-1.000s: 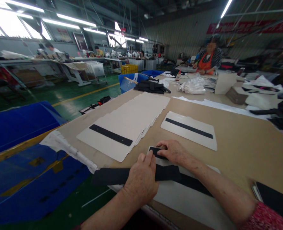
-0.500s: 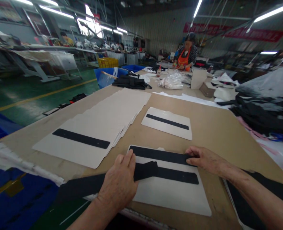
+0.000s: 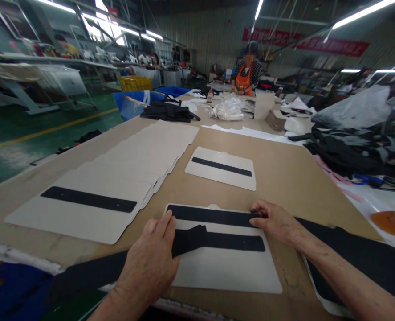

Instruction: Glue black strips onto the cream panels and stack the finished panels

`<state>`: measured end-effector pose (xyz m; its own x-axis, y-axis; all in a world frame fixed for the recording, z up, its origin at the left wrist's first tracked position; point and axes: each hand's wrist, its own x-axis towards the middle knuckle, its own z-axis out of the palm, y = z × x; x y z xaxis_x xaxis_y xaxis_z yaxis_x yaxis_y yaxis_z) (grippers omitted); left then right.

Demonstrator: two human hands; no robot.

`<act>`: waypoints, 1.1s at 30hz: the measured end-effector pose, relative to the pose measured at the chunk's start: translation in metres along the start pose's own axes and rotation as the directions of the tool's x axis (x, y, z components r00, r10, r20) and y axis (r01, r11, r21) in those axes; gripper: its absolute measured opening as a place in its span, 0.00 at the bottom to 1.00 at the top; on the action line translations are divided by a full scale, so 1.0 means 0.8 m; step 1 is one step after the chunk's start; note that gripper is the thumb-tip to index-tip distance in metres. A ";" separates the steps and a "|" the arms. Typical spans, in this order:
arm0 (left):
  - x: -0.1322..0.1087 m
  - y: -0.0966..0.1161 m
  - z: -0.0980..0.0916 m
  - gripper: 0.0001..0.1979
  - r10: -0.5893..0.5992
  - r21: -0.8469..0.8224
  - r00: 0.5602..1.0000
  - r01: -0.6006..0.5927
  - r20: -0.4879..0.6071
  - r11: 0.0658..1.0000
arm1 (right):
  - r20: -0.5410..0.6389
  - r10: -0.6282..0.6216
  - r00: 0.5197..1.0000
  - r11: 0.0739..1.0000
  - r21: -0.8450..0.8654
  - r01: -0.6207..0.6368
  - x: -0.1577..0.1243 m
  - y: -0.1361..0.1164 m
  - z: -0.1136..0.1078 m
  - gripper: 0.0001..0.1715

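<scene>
Before me lies a pale board (image 3: 230, 276) with one black strip (image 3: 235, 240) across its middle. Another black strip (image 3: 210, 215) lies along the board's far edge. My right hand (image 3: 274, 220) pinches this strip's right end between thumb and fingers. My left hand (image 3: 150, 261) is closed round a bundle of loose black strips (image 3: 90, 271), which stick out on both sides of it. Its fingertips touch the left end of the far-edge strip. The bundle's front end overlaps the middle strip, and the palm hides part of the bundle.
Overlapping pale boards (image 3: 127, 156) stretch away on the left, the nearest bearing a black strip. A smaller board with a strip (image 3: 220, 178) lies ahead. Black sheet material (image 3: 354, 254) is at right. Farther off are a plastic bag (image 3: 229, 109), dark fabric and a person in an orange apron (image 3: 244, 80).
The view has turned slightly right, so the scene shifts left. Both hands keep nearly the same places on the strips and board.
</scene>
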<state>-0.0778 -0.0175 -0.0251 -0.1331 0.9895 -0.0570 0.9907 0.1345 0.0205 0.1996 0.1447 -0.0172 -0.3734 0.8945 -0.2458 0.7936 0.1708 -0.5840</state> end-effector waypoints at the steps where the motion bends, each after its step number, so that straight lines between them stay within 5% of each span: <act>1: 0.000 0.000 0.000 0.35 0.002 0.000 1.000 -0.002 0.000 1.000 | -0.003 0.006 1.000 1.000 -0.017 -0.006 -0.001 -0.001 0.000 0.06; 17: 0.001 -0.001 0.005 0.34 -0.006 0.043 1.000 0.006 -0.005 0.999 | -0.004 0.039 0.999 0.980 -0.193 -0.039 0.004 -0.009 -0.002 0.07; 22: 0.004 0.003 -0.003 0.37 -0.009 0.041 0.999 0.007 0.033 0.999 | -0.057 -0.116 0.992 0.930 -0.358 0.088 0.000 -0.013 0.000 0.08; 25: 0.006 0.006 -0.010 0.39 -0.008 0.041 0.999 0.006 0.051 0.999 | -0.006 -0.196 0.981 0.854 -0.492 0.168 -0.014 -0.030 0.011 0.09; 30: 0.012 0.012 -0.014 0.38 -0.013 0.045 0.999 0.011 0.041 0.999 | 0.122 -0.272 0.955 0.595 -0.758 0.266 -0.045 -0.079 0.038 0.38; 33: 0.015 0.014 -0.013 0.37 -0.006 0.057 1.000 0.005 0.007 0.998 | 0.187 -0.249 0.950 0.474 -0.832 0.288 -0.050 -0.103 0.055 0.45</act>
<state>-0.0690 -0.0036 -0.0156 -0.1387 0.9883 -0.0640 0.9900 0.1365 -0.0366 0.1279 0.0766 0.0066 -0.6424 0.7300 -0.2332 0.6682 0.6826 0.2960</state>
